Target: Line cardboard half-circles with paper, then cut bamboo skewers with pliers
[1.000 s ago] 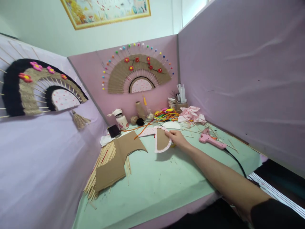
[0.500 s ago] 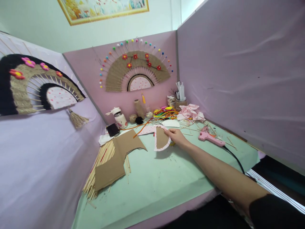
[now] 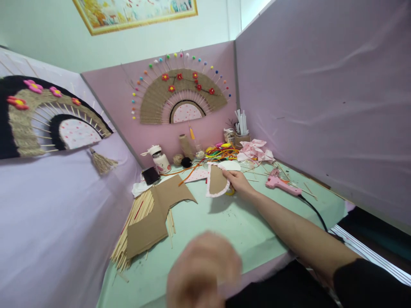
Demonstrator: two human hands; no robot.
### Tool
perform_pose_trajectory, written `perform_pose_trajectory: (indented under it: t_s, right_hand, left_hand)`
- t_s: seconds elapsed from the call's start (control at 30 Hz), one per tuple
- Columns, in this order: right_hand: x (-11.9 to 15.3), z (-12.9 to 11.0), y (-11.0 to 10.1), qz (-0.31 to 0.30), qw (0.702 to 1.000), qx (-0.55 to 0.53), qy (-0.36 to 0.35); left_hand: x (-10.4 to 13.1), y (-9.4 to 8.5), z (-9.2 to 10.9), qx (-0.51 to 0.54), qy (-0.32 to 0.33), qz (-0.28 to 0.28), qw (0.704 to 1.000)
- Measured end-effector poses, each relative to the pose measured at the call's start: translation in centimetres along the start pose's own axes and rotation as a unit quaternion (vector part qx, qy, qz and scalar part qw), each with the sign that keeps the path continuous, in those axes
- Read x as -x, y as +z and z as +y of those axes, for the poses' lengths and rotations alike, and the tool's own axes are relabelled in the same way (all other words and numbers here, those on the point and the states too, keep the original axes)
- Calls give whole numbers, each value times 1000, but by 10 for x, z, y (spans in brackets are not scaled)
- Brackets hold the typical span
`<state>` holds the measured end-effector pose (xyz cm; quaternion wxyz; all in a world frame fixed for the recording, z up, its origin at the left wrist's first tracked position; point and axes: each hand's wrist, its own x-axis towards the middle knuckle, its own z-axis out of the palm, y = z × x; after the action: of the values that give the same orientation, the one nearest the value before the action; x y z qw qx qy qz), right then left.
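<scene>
My right hand (image 3: 236,179) grips the curved edge of a cardboard half-disc (image 3: 217,180), holding it tilted up above the table. White-pink fabric is folded over the half-disc's rim, and its bare brown face is toward me. Low in the middle of the view is my left hand (image 3: 204,269), smeared by motion and close to the camera; its fingers cannot be made out. Beneath the half-disc shows part of a yellow ring-shaped thing (image 3: 230,191). Behind it lie a dotted pink fabric piece (image 3: 197,175) and a white half-round piece (image 3: 231,166).
At left, cut cardboard (image 3: 147,235) lies over many thin wooden sticks (image 3: 120,244). A pink glue gun (image 3: 282,185) with a black cord rests at right. Along the back stand a white bottle (image 3: 161,160), twine spool (image 3: 186,146) and crumpled pink fabric (image 3: 255,150). Decorated fans (image 3: 150,98) hang on the partitions.
My left hand has come into view from below. The half-disc in my right hand has risen slightly and turned a little. The whole view has shifted slightly.
</scene>
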<state>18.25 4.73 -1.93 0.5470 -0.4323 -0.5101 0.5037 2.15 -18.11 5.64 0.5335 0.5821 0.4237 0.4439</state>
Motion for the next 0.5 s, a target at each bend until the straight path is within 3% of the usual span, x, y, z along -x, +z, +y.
perform_pose_trajectory:
  t_s: [0.1,0.23,0.33,0.5]
  right_hand:
    - [-4,-1,-2,21,996,-87,24]
    - [-5,-4,-2,1,984,-171,57]
    - [-2,-4,2,-67,979,-181,70]
    - [12,-3,9,-162,976,-116,84]
  left_hand:
    - [-66,-5,-5,62,-41,50,996]
    - [-132,-10,-32,149,-200,75,965]
    - [-154,-15,-52,172,-162,87,968]
    - [-158,-20,-70,248,-75,116,959]
